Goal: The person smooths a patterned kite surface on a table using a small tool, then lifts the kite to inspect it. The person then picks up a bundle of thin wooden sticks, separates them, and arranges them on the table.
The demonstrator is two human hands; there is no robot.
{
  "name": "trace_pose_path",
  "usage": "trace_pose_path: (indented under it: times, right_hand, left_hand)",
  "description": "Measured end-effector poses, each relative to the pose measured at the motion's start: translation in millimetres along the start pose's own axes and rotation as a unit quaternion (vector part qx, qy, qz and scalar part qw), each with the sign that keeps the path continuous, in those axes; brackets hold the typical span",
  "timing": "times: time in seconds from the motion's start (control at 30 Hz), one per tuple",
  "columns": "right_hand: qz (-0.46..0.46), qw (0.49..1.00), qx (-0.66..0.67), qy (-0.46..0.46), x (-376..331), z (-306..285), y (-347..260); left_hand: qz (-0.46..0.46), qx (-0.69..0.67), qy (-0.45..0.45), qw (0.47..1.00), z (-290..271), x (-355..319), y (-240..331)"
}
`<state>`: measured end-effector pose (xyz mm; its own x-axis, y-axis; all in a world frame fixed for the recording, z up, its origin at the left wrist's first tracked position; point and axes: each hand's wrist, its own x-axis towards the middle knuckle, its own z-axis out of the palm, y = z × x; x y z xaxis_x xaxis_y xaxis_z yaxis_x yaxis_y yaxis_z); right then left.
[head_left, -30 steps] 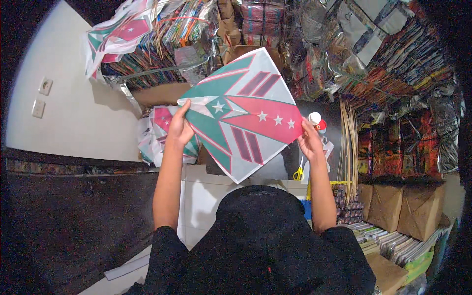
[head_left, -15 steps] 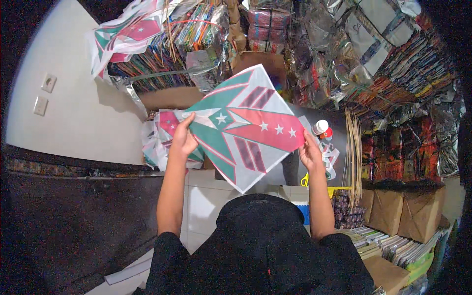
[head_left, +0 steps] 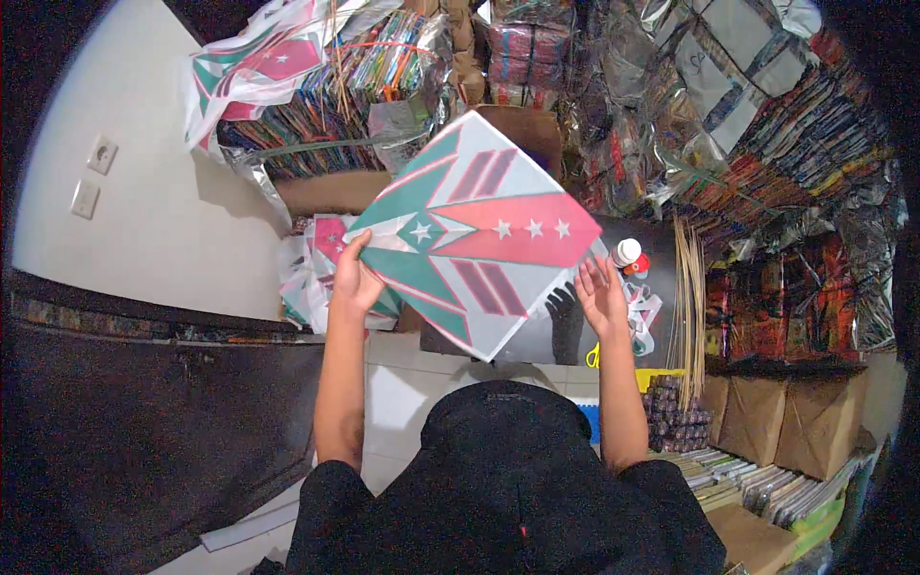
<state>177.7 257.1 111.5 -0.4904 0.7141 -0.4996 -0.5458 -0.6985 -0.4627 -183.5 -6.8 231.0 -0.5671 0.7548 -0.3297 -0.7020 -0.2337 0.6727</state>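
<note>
A diamond-shaped kite in green, red and white, with white stars along its middle, is held up over a dark table. My left hand is closed on the kite's left corner, thumb on top of the sheet. Just below the right corner, my right hand is raised with its fingers spread and nothing gripped. Whether a fingertip still brushes the kite's edge I cannot tell. Past my right hand stand a white bottle and a red round item. Yellow-handled scissors lie by my right wrist.
Thin bamboo sticks lean at the table's right end. Similar printed sheets hang at the upper left and lie behind my left hand. Wrapped stacks line the back and right; brown boxes sit lower right. A white wall bounds the left.
My right hand has let go of the kite's right corner and spread its fingers, dropping slightly. The kite has turned a little and moved slightly left, still in my left hand.
</note>
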Motion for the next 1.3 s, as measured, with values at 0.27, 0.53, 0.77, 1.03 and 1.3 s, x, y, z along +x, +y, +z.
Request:
trace_pose_path:
  times: [0.27,0.53,0.77,1.03,1.3]
  right_hand:
    - [-0.015,0.995,-0.072,-0.063,12.8,-46.7,15.0]
    - [0.059,0.985,-0.036,-0.155,-54.0,15.2,39.5]
    - [0.01,0.993,-0.071,-0.094,-55.3,42.1,22.4]
    - [0.001,0.987,-0.112,-0.113,-42.6,14.5,-12.4]
    - [0.008,0.967,-0.214,-0.142,-21.8,-19.4,-46.2]
  left_hand:
    - [0.017,-0.215,-0.019,0.976,9.9,-20.7,-55.4]
    - [0.018,-0.338,0.063,0.939,79.8,-42.7,-147.8]
    - [0.033,-0.293,0.069,0.953,118.3,-54.1,-200.4]
    - [0.042,-0.215,-0.125,0.968,97.2,-66.7,-193.6]
    - [0.051,0.07,0.082,0.993,70.8,-49.9,-180.4]
